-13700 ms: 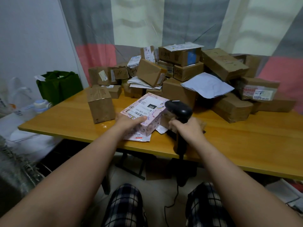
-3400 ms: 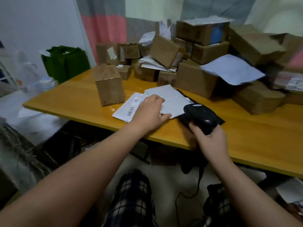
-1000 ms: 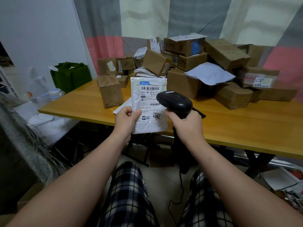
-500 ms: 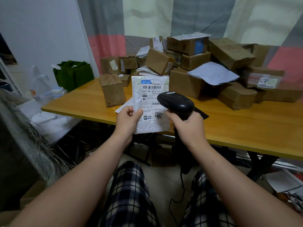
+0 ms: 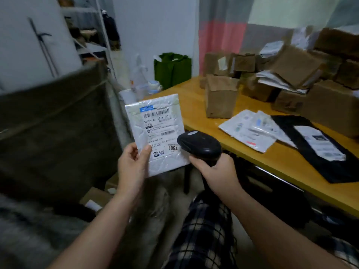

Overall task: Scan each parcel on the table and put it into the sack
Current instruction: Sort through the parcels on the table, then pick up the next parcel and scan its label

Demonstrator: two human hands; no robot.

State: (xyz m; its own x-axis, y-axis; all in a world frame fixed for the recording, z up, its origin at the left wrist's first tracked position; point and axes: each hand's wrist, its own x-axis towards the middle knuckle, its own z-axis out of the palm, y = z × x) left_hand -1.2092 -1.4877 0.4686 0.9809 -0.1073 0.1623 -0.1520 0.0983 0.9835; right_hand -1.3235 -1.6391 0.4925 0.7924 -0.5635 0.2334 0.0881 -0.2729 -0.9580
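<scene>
White mailer (image 5: 157, 133) pinched by left hand (image 5: 132, 167) (scanner (image 5: 200, 145) beside).

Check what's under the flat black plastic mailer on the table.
Around the flat black plastic mailer only the yellow wooden table shows; anything beneath it is covered.

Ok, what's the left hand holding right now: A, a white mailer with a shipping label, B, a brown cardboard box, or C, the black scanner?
A: the left hand pinches the white mailer by its lower left corner, while the right hand grips the black scanner.
</scene>
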